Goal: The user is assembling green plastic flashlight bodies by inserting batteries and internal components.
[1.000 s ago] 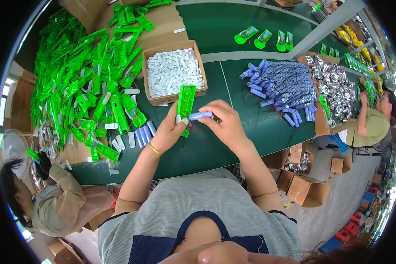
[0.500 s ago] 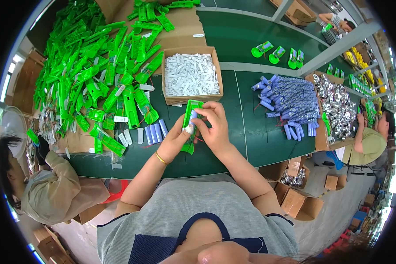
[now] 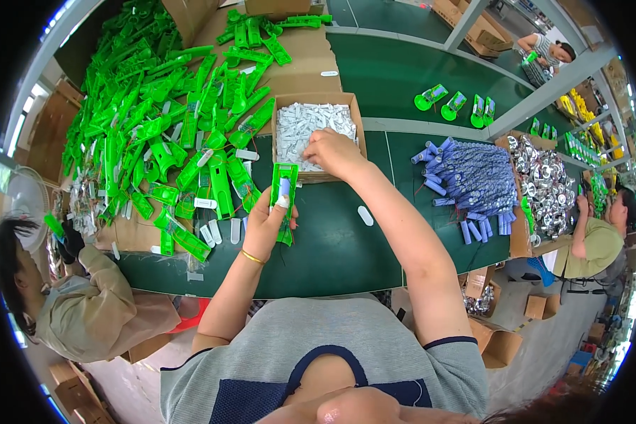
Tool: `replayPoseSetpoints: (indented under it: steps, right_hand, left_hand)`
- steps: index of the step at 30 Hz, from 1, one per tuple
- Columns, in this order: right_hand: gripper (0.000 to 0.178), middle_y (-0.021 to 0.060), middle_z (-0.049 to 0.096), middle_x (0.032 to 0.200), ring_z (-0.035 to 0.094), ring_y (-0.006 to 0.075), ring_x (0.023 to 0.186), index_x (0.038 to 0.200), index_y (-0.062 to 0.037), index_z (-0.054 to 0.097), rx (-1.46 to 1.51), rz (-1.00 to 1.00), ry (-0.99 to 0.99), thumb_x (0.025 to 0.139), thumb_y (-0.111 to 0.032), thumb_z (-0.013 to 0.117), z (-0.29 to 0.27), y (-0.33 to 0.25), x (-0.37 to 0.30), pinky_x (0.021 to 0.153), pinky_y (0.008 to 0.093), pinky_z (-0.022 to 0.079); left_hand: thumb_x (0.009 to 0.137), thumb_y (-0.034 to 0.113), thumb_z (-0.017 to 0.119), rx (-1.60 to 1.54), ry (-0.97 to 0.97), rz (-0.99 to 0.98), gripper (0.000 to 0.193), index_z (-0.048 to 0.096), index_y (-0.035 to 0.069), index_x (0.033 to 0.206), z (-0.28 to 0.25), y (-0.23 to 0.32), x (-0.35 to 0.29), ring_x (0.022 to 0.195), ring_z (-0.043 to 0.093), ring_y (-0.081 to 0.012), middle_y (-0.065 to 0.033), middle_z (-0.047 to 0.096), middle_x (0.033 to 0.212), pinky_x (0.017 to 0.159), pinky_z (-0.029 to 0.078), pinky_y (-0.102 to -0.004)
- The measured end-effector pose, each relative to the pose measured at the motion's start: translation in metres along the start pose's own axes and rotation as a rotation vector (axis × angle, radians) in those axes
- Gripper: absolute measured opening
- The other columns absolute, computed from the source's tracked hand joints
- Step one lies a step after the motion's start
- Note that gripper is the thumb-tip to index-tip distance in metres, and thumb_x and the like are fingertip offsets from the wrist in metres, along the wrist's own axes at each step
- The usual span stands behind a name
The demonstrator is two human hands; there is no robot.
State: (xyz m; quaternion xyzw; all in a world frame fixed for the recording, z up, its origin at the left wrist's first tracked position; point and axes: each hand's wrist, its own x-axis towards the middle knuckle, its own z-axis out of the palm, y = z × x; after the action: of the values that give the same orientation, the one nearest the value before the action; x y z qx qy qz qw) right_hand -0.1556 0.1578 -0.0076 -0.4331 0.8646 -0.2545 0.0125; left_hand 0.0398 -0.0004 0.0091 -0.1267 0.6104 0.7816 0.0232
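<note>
From my remote seat, I look down at two bare hands over a green table (image 3: 325, 265). The left hand (image 3: 263, 227) is closed around a narrow green casing (image 3: 292, 189), its long axis running away from the body and its hollow side turned up toward me. The thumb presses from the near left, its tip inside the hollow, while the other fingers wrap underneath and a few fingertips show past the casing's right edge. I see no gap in that grip. A blue cell (image 3: 284, 186) lies in the hollow, just beyond the thumb tip; the thumb seems to cover its near end (a whitish patch at that tip is too small for me to make out). The casing's far end juts clear of the fingers, and its near end pokes out below them.

The right hand (image 3: 334, 152) reaches over the near side of a carton (image 3: 361, 120) filled with white pieces (image 3: 314, 121). Its fingers are bent and bunched, tips pointing down and left among the pieces; I cannot tell whether they pinch one. The held casing is near those fingertips, on their left and closer to the body, but apart from them.

One white oval piece (image 3: 365, 215) lies alone on the table, under the right forearm's left side. Blue cells (image 3: 470, 177) are heaped well to the right.
</note>
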Motion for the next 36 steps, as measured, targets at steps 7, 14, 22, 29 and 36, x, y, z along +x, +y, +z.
replayPoseSetpoints:
  steps: [7, 14, 22, 29, 36]
  right_hand:
    - [0.009, 0.0044, 0.063, 0.098, 0.064, 0.0262, 0.095, 0.092, -0.0066, 0.070, 0.315, -0.109, 0.153, 0.084, -0.010, 0.072, -0.004, -0.005, -0.014, 0.079, 0.0376, 0.053]
    - [0.014, 0.0060, 0.066, 0.092, 0.064, 0.0176, 0.087, 0.092, -0.0025, 0.068, 0.669, -0.059, 0.384, 0.081, 0.005, 0.074, -0.035, -0.034, -0.027, 0.074, 0.0282, 0.051]
    - [0.014, 0.0048, 0.061, 0.097, 0.061, 0.0133, 0.087, 0.096, -0.0001, 0.065, 0.746, -0.007, 0.419, 0.085, 0.006, 0.072, -0.050, -0.032, -0.030, 0.076, 0.0258, 0.050]
    - [0.012, 0.0072, 0.046, 0.126, 0.049, 0.0157, 0.114, 0.098, -0.0029, 0.063, 1.097, 0.044, 0.481, 0.089, 0.001, 0.071, -0.048, -0.023, -0.026, 0.097, 0.0300, 0.044]
    - [0.020, 0.0097, 0.056, 0.118, 0.062, 0.0175, 0.091, 0.102, -0.0016, 0.065, 0.965, 0.111, 0.664, 0.085, 0.004, 0.073, -0.038, -0.022, -0.018, 0.073, 0.0301, 0.054]
  left_hand:
    - [0.103, 0.021, 0.056, 0.092, 0.038, 0.077, 0.031, 0.054, 0.004, 0.128, -0.013, 0.006, 0.010, 0.067, 0.059, -0.0103, -0.0044, 0.064, 0.085, 0.062, 0.048, -0.0250]
    - [0.099, 0.018, 0.060, 0.264, 0.009, 0.171, 0.039, 0.052, 0.004, 0.135, -0.004, 0.022, 0.033, 0.068, 0.061, -0.0082, -0.0039, 0.066, 0.086, 0.061, 0.048, -0.0232]
    - [0.091, 0.008, 0.065, 0.466, 0.028, 0.220, 0.046, 0.054, 0.002, 0.135, 0.027, 0.041, 0.058, 0.071, 0.065, -0.0130, -0.0093, 0.067, 0.091, 0.063, 0.050, -0.0269]
    - [0.098, 0.016, 0.062, 0.089, -0.122, 0.104, 0.041, 0.050, 0.005, 0.136, 0.041, 0.053, 0.085, 0.081, 0.063, -0.0113, -0.0038, 0.066, 0.094, 0.074, 0.053, -0.0287]
    - [0.095, 0.003, 0.063, -0.203, -0.138, 0.204, 0.040, 0.052, 0.006, 0.133, 0.066, 0.062, 0.122, 0.078, 0.060, -0.0098, -0.0013, 0.063, 0.096, 0.071, 0.052, -0.0262]
